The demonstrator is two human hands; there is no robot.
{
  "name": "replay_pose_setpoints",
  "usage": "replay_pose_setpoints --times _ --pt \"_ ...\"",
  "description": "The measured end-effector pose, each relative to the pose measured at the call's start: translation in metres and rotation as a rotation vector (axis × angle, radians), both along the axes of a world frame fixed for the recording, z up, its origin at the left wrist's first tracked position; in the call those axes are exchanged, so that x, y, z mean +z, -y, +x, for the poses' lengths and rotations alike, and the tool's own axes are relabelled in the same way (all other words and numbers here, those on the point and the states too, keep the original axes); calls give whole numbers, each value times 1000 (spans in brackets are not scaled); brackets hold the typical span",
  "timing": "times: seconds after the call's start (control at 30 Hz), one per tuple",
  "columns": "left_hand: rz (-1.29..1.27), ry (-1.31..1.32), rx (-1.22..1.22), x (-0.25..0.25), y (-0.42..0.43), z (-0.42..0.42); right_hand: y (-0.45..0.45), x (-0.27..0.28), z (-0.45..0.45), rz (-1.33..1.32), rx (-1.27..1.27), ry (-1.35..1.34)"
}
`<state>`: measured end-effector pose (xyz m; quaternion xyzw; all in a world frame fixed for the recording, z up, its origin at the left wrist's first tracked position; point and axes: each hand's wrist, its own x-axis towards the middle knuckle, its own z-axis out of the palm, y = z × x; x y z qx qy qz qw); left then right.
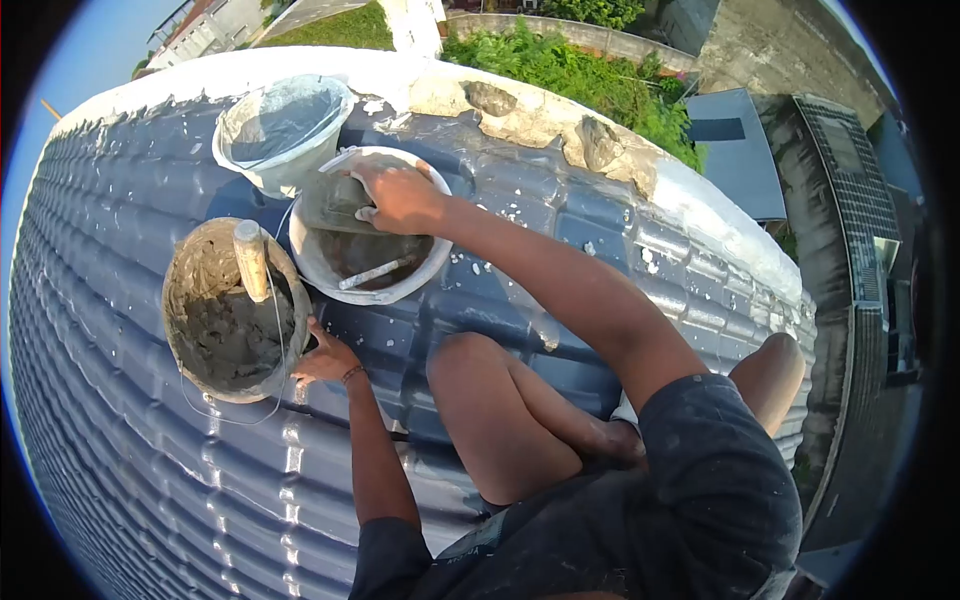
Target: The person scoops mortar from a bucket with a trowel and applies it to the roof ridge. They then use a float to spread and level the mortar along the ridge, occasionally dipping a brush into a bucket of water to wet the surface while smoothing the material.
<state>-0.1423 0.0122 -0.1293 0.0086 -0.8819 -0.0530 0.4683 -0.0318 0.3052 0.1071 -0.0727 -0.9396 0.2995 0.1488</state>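
Observation:
My left hand grips the right-hand rim of a bucket of wet grey mortar. A trowel's worn wooden handle sticks up from the mortar, its blade hidden. My right hand reaches over a white bucket of murky water. Its fingers close on the edge of a greyish, see-through plastic container inside that bucket. A pale stick-like handle lies in the water below; what it belongs to is hidden.
A pale, cement-smeared bucket stands behind the other two. Blue-grey ribbed roof tiles slope beneath me, dotted with white crumbs. A rough white mortar ridge edges the roof; greenery and lower roofs lie beyond. My bent knee is close by.

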Motion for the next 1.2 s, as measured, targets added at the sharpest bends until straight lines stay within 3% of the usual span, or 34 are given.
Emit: replay_pose_setpoints --times 0.03,0.1,0.17,0.2,0.27,0.3,0.37,0.4,0.47,0.5,0.57,0.63,0.7,0.77,0.83,0.9,1.0,1.13,1.2 --pt "7 0 -40 12 -8 9 2 -7 2 -6 -58 -60" --pt "499 113 -197 53 -17 28 4 -12 5 -6 -151 -128" --pt "454 133 -112 46 -18 20 2 -9 9 -642 -143 -231" --pt "401 148 4 42 -16 20 0 -8 9 -644 -159 -234" --pt "414 229 -25 71 -17 34 -8 -6 13 -1141 -26 -373" --pt "613 453 -154 92 -18 48 -14 18 42 -1300 118 -335" --pt "912 906 -320 108 -11 60 -30 25 58 -1421 117 -318" --pt "904 914 -324 91 -8 63 -38 27 62 -1549 142 -295" --pt "577 213 -76 42 -8 70 -70 18 84 -1665 93 -445" --pt "577 215 -69 56 -17 98 -87 23 112 -1646 49 -502" --pt "1173 583 -496 119 -58 188 -131 12 158 -1502 -169 -590" --pt "1163 830 -974 135 -86 225 -176 -6 204 -1433 -318 -668" --pt "704 1040 -1381 163 -129 229 -230 -39 243 -1263 -577 -610" --pt "227 984 -1577 159 -184 213 -275 -65 276 -1115 -728 -460" --pt "-78 897 -1549 128 -241 193 -301 -81 290 -1049 -781 -360" --pt "-310 785 -1393 81 -288 176 -316 -93 294 -816 -848 -174" --pt "-443 595 -1273 17 -321 155 -334 -107 287 -693 -813 -14" --pt "-408 531 -1176 -4 -333 162 -384 -154 262 -568 -820 -14" --pt "-362 515 -1143 9 -328 165 -374 -141 250 -614 -874 -68"
